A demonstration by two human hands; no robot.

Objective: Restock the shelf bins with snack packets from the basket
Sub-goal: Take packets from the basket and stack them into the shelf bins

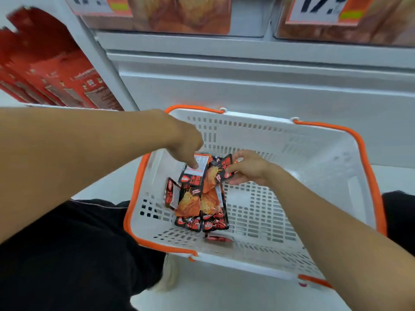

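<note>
You have one white slotted plastic basket with orange rim handles [314,162]. Inside it, toward nine o'clock of its floor, lies a heap of black-and-orange foil snack packets [197,198]; about eight show, though overlap keeps you from an exact count. One further packet [216,239] lies apart at six o'clock of the heap. Two bare hands are in the basket: your left hand [186,142] and your right hand [249,168]. At twelve o'clock, two clear shelf bins [179,14] each carry one orange-and-white price tag [325,10]. At ten o'clock, several red cartons [51,70] stand, too blurred to count.
</note>
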